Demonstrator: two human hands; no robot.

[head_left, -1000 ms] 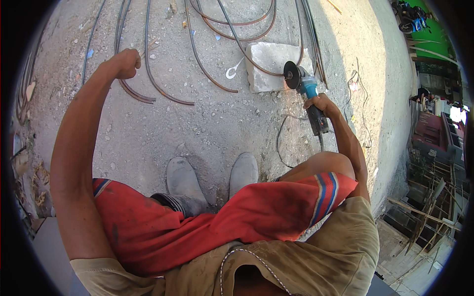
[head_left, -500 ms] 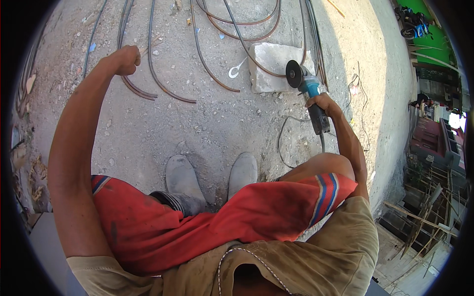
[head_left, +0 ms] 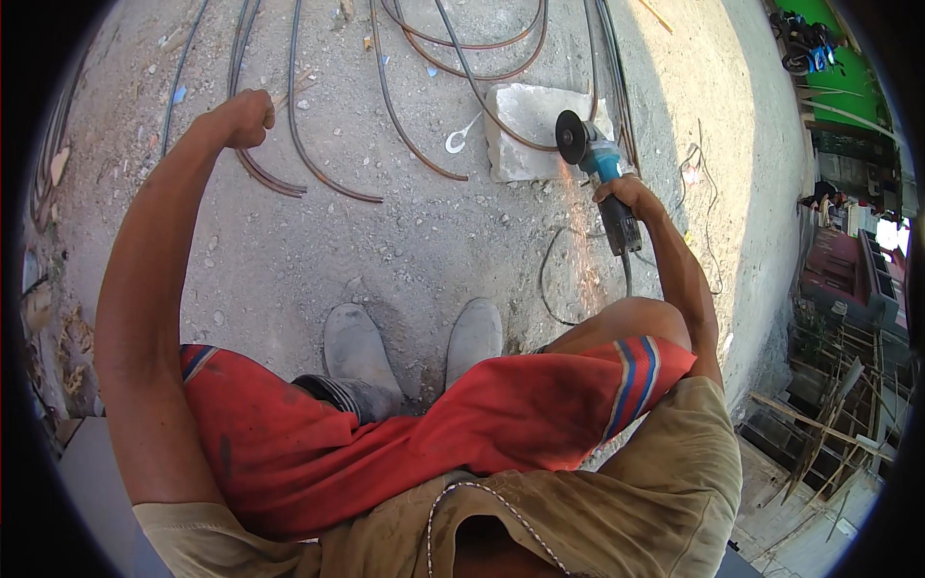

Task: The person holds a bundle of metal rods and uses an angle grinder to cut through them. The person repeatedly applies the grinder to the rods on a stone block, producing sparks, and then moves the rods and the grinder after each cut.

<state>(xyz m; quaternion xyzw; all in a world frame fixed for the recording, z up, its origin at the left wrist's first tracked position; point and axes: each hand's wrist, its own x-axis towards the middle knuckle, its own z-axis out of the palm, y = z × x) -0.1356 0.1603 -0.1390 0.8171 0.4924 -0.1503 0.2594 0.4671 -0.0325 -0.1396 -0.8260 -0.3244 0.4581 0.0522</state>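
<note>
My right hand [head_left: 628, 196] is wrapped around the body of a teal and black angle grinder [head_left: 609, 173]. Its dark disc [head_left: 570, 138] meets the end of a thin metal rod [head_left: 501, 118] on a pale stone block [head_left: 525, 159]. Orange sparks [head_left: 581, 241] spray from the disc toward the ground near me. My left hand [head_left: 249, 118] is a closed fist at the far left, over a pair of curved rods [head_left: 265, 175]. Whether it grips them or anything else is hidden.
More bent rods [head_left: 318, 169] lie on the dusty, stony ground. A white spoon-like piece [head_left: 457, 142] is left of the block. The grinder's cord [head_left: 547, 279] loops near my boots [head_left: 475, 332]. Wooden poles [head_left: 829, 424] and a motorbike [head_left: 809, 58] stand at the far right.
The grinder has shifted slightly up and left, and its disc now throws sparks where none showed before. My left hand has stayed in place.
</note>
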